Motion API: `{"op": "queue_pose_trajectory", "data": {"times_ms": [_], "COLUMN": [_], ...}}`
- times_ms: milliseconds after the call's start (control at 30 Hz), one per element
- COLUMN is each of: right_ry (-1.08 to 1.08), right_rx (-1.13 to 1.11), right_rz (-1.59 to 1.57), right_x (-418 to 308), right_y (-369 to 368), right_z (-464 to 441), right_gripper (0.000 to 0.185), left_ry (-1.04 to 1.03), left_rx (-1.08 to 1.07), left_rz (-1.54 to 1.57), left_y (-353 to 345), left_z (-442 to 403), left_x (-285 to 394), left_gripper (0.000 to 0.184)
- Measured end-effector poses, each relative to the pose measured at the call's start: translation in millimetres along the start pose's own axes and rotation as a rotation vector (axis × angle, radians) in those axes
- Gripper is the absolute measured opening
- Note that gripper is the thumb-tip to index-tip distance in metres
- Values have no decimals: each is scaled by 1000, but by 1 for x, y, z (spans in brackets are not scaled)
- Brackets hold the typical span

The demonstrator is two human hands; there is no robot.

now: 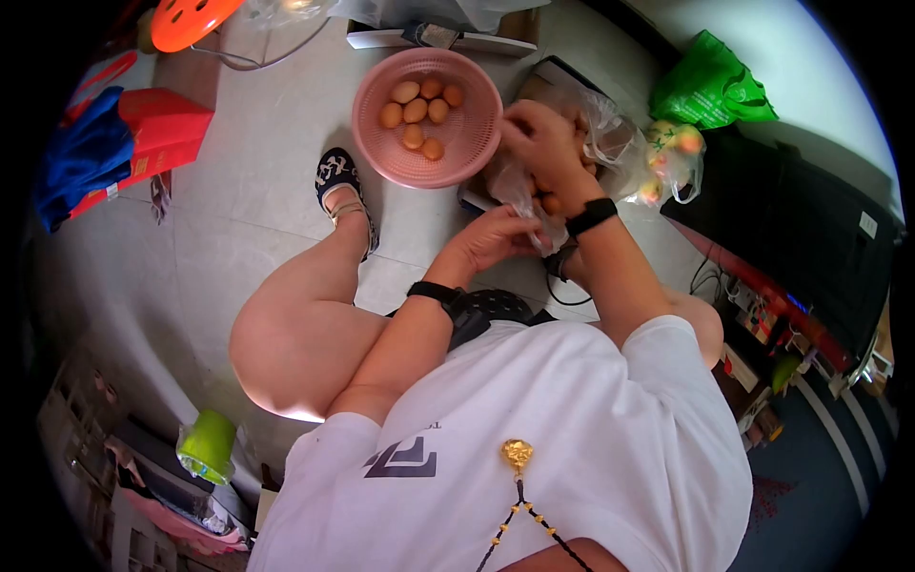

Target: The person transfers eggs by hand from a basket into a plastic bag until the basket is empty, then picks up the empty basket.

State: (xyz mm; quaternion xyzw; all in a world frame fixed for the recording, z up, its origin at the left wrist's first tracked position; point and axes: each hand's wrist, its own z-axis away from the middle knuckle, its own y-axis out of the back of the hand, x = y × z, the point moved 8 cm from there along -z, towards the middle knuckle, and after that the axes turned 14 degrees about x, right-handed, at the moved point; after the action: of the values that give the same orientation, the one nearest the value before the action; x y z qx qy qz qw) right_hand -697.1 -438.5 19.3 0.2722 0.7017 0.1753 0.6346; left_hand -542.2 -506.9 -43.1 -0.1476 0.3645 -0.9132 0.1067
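A pink plastic basket (370,124) stands on the floor in front of me, with several brown eggs (415,110) lying in it. Right of it, a clear plastic bag (515,183) holds more brown eggs (551,204), partly covered by my right arm. My left hand (491,238) pinches the near edge of this bag. Above the bag, close to the basket's right rim, is my right hand (548,143) with its fingers curled. What those fingers hold, if anything, is hidden.
A bag of fruit (672,162) and a green bag (710,86) are at the right, beside a large black panel (791,224). Far left stands a red bag (172,133) with blue cloth. An orange perforated object (191,21) is at the upper left.
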Motion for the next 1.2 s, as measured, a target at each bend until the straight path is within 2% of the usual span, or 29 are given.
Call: {"op": "queue_pose_trajectory", "data": {"times_ms": [33,67,133,167,233,367,567,667,733,867,933,1067,1133,1167,1200], "right_ry": [96,96,404,405,193,278,312,97,239,221,109,220,89,93,-225], "right_rx": [-97,-100,-352,-356,-751,-801,-621,-569,-666,-645,-719,-838,-819,-821,-840], "right_rz": [-47,-50,170,167,438,426,401,327,495,523,481,421,135,138,-119], "right_x": [-9,-4,-10,-13,7,27,45,74,55,63,69,31,9,0,-10], "right_y": [-24,-43,-98,-112,-153,-195,-231,-243,-226,-215,-216,-189,-176,-163,-141], "right_z": [-5,-9,3,3,18,35,46,52,52,52,48,42,34,29,26], "right_gripper": [17,17,11,11,24,35,38,35,34,33,29,26,32,32,37], "left_ry": [11,9,42,41,49,52,51,-29,-153,-51,-58,75,87,83,83], "left_rx": [5,8,18,21,-31,18,153,77,94,112,158,132,105,104,76], "left_rz": [-45,-43,-139,-135,-111,-116,-211,-131,-186,-211,-291,-170,-135,-132,-129], "left_y": [1,3,8,11,9,5,10,17,14,4,-5,18,17,21,23], "left_z": [-1,-1,-5,-7,-8,2,8,-1,2,10,20,4,5,3,0], "left_x": [-2,-3,-12,-14,-15,-2,6,-5,9,15,31,0,-2,-5,-9], "left_gripper": [22,22,25,25,32,37,43,51,48,48,48,50,40,40,34]}}
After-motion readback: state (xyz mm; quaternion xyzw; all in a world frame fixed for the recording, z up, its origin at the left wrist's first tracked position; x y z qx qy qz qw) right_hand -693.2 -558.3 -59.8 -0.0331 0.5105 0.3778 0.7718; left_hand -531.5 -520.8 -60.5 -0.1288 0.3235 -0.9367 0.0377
